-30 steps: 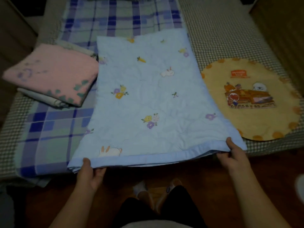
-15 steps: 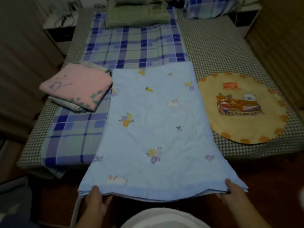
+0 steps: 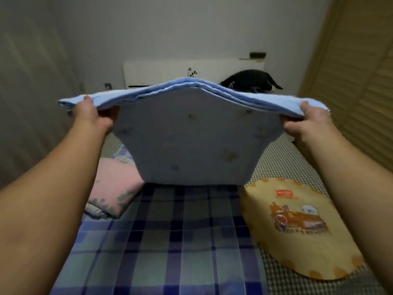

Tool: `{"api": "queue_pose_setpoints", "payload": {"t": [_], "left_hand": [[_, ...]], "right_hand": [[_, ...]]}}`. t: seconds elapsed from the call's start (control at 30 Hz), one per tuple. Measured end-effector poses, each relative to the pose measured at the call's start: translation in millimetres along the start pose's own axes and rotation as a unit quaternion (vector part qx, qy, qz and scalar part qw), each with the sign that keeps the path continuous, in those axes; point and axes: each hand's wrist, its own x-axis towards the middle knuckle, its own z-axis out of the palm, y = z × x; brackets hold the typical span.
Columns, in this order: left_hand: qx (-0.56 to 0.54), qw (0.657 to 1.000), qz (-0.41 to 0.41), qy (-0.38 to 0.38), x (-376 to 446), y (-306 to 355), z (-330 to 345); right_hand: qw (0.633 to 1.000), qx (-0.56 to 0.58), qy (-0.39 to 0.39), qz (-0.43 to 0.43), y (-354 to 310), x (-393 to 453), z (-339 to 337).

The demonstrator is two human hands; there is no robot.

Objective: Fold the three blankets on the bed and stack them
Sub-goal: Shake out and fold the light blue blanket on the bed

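From the head view, the light blue blanket (image 3: 187, 133), which was lying flat along the bed half a second ago with its near hem held at the foot edge, is now being lifted up and carried forward toward the head of the bed, so its underside is facing the camera and its far part is still resting on the bed. The left hand (image 3: 91, 116) is gripping the raised hem at its left end, fingers curled under and thumb on top; the right hand (image 3: 306, 119) is gripping the right end the same way. The hem is arching between them in several stacked layers. This probably means a further lengthwise fold is under way, bringing the near hem over to meet the far end. The blanket is pale blue with a darker blue border, quilted, soft and drooping in the middle, with faint flower prints showing through. A folded pink blanket (image 3: 114, 188) is lying near the left edge of the bed, just beside the blue one. A plaid blanket (image 3: 170, 241) is spread flat beneath, seemingly not yet folded. A round yellow mat (image 3: 297, 231) with a cartoon picture is lying toward the right edge of the bed (image 3: 282, 165).
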Motion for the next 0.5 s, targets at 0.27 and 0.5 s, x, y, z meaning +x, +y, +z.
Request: {"api": "queue_pose_setpoints", "payload": {"t": [0.27,0.5], "left_hand": [[-0.013,0.999,0.023,0.026,-40.2,17.4,-20.4],[0.075,0.989,-0.05,0.116,-102.8,-71.2,-187.8]], "right_hand": [[0.905,0.405,0.077,0.102,-19.3,-26.7,-4.2],[0.92,0.343,0.078,0.172,131.8,-111.2,-76.3]]}}
